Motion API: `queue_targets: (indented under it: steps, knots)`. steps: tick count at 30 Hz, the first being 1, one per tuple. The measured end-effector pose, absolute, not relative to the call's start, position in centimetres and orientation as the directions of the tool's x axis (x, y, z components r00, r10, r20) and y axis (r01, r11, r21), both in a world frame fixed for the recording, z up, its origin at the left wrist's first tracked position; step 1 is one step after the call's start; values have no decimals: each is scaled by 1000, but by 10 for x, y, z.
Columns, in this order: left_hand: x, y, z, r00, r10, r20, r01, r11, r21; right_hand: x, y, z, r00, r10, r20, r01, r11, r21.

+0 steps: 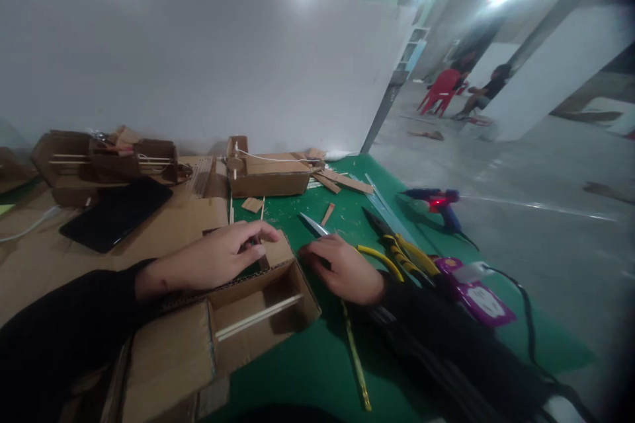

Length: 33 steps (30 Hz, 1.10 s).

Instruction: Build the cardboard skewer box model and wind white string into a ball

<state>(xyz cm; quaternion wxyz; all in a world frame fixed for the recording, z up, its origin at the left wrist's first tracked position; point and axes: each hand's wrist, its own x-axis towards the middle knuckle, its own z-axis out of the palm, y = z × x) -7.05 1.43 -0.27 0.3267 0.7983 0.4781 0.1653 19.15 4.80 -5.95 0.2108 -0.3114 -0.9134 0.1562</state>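
Seven o'clock on the green-topped desk (297,380), an open brown cardboard box (243,351) holds pale wooden sticks (258,318). Left hand (225,254): grip spread; right hand (347,271): can't tell. Four o'clock, a purple plastic block (459,291) wears a blurred white label (486,302).

A workshop is indicated by pliers (395,248), cardboard scraps (350,181) and a glue gun (439,200) at the right edge of the table (288,373).

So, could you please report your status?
Left hand at cardboard box. Right hand near its corner. Two sticks inside. Pliers beside right hand.
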Motion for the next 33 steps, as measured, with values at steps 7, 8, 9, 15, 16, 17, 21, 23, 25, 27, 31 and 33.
queue_targets:
  steps: [7, 8, 9, 15, 16, 17, 21, 23, 25, 27, 31, 33]
  knots:
    - [-71, 14, 5, 468, 878, -103, 686, -287, 669, 192, 48, -59, -714, 638, 287, 507, 755, -417]
    - [-72, 15, 7, 469, 876, -112, 692, -286, 663, 192, 48, -59, -714, 639, 287, 507, 754, -417]
    - [-75, 16, 9, 468, 875, -123, 700, -283, 656, 192, 47, -59, -714, 639, 286, 507, 754, -418]
    - [-95, 24, 19, 454, 872, -184, 752, -264, 604, 192, 47, -59, -713, 643, 278, 513, 749, -419]
    - [-97, 25, 20, 462, 867, -187, 754, -272, 598, 193, 48, -59, -713, 644, 277, 514, 749, -419]
    - [-99, 27, 21, 472, 862, -186, 753, -284, 593, 193, 48, -59, -712, 645, 277, 515, 748, -418]
    - [-100, 28, 23, 516, 847, -125, 732, -361, 578, 194, 48, -60, -712, 645, 278, 514, 748, -419]
    - [-98, 26, 26, 551, 830, -87, 717, -417, 559, 194, 48, -60, -711, 645, 281, 512, 749, -421]
    - [-96, 21, 29, 603, 796, -59, 697, -489, 524, 194, 48, -60, -712, 644, 281, 512, 749, -421]
    - [-92, 16, 31, 662, 747, -62, 673, -555, 488, 193, 49, -60, -714, 642, 278, 510, 750, -421]
    - [-84, 10, 32, 725, 684, -82, 627, -605, 491, 193, 48, -60, -718, 638, 277, 508, 754, -417]
    - [-82, 10, 31, 714, 694, -88, 640, -597, 483, 193, 48, -60, -719, 637, 277, 509, 755, -414]
